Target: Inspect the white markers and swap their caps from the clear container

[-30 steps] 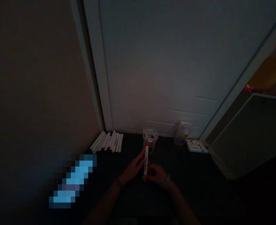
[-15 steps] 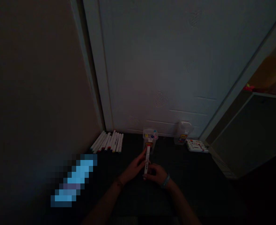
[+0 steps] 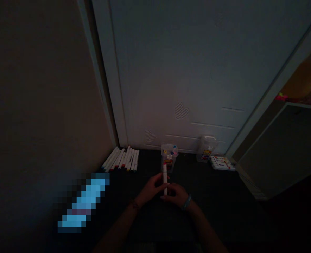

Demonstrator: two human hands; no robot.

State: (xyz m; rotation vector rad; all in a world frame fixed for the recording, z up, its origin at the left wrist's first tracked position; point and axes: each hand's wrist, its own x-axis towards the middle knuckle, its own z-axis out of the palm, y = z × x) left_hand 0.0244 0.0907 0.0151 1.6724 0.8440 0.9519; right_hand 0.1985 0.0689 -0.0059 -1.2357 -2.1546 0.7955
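Observation:
A white marker with a pink-red top end stands nearly upright between my hands. My left hand closes on it from the left, thumb across its lower part. From the right, my right hand grips it near the bottom end with bent fingers. Just behind the marker is a clear plastic container with a label and several markers upright in it, their coloured ends showing. The marker hides part of that container's front.
Several white markers lie side by side at the back left of the dark table. A second clear container stands at the back right, beside a flat marker set. A wall panel rises behind.
The marker has turned about its length: its printed side faced me before and now a plain side shows. It stands slightly further left, and my left fingers have shifted on it.

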